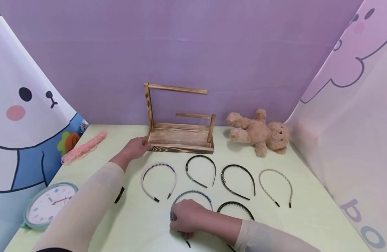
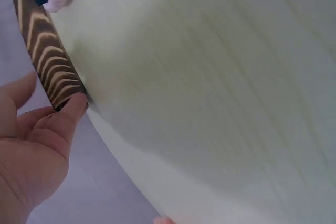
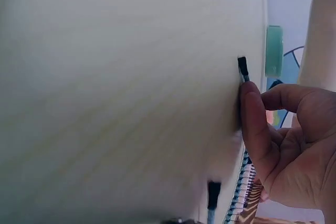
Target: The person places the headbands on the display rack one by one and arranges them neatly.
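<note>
In the head view a brown wooden rack (image 1: 180, 149) with two crossbars stands at the back middle. My left hand (image 1: 135, 148) grips the left front corner of its base. The left wrist view shows fingers around the striped wood (image 2: 52, 59) at that corner. At the front, my right hand (image 1: 188, 217) pinches one arm of a blue headband (image 1: 194, 191) whose arch points toward the rack. Its black tip (image 3: 243, 66) sticks out past my fingers in the right wrist view. Part of the headband is hidden behind the hand.
Between the rack and my right hand lie a pale pink headband (image 1: 158, 164), black headbands (image 1: 235, 203) and a beige headband (image 1: 273, 170). A teddy bear (image 1: 259, 133) lies at back right. Pink yarn (image 1: 83, 150) and a clock (image 1: 49, 206) are on the left.
</note>
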### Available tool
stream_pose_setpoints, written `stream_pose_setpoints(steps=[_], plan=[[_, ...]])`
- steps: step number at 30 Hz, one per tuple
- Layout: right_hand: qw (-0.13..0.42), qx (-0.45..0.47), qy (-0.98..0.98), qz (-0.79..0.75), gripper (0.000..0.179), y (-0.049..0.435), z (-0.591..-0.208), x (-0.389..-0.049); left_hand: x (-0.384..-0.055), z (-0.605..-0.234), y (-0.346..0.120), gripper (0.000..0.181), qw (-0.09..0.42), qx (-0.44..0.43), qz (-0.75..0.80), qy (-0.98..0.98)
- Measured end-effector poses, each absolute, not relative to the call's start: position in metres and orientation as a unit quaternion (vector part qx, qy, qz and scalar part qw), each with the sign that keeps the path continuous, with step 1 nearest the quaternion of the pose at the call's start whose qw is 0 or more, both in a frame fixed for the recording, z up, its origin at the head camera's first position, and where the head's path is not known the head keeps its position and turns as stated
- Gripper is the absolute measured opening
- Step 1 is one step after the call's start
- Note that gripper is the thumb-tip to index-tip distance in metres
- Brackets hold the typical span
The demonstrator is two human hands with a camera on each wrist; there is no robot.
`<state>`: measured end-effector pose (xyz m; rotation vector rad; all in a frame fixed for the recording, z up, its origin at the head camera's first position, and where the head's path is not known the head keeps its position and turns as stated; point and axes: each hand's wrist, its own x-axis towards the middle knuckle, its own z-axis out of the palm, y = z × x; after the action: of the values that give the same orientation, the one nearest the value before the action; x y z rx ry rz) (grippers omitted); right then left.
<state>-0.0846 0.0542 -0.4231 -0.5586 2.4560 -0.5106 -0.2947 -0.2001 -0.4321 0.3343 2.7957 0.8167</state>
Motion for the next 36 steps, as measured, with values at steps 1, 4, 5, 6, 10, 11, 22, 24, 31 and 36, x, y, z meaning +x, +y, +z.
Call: stream_pose_setpoints(steps=[1,4,5,6,10,11,22,24,31,36], plan=[[0.278,-0.215,0.917,-0.187,0.019,0.055,-0.423,-0.084,-0.294,-0.432,-0.200,0.058,0.095,0.117,0.272,0.950],[0.258,-0.229,0.920,-0.185,0.018,0.060,-0.418,-0.084,-0.294,-0.432,-0.198,0.046,0.066,0.118,0.259,0.957],[0.252,-0.232,0.920,-0.188,0.017,0.063,-0.414,-0.084,-0.294,-0.432,-0.197,0.041,0.059,0.115,0.255,0.958],[0.248,-0.234,0.920,-0.192,0.016,0.065,-0.410,-0.084,-0.294,-0.432,-0.196,0.036,0.054,0.113,0.253,0.959],[0.237,-0.238,0.918,-0.213,0.012,0.079,-0.384,-0.089,-0.295,-0.433,-0.196,0.028,0.021,0.108,0.249,0.962],[0.234,-0.241,0.916,-0.219,0.012,0.082,-0.376,-0.091,-0.296,-0.433,-0.196,0.030,0.017,0.105,0.254,0.961],[0.159,-0.274,0.887,-0.337,0.007,0.114,-0.317,-0.140,-0.294,-0.433,-0.204,0.053,0.053,0.089,0.284,0.953],[0.132,-0.273,0.887,-0.348,0.009,0.114,-0.314,-0.152,-0.295,-0.434,-0.202,0.053,0.053,0.089,0.282,0.954],[0.049,-0.283,0.879,-0.381,0.014,0.100,-0.329,-0.200,-0.295,-0.436,-0.198,0.054,0.061,0.083,0.281,0.954],[0.014,-0.259,0.889,-0.378,0.016,0.088,-0.345,-0.230,-0.294,-0.435,-0.198,0.054,0.065,0.080,0.276,0.955]])
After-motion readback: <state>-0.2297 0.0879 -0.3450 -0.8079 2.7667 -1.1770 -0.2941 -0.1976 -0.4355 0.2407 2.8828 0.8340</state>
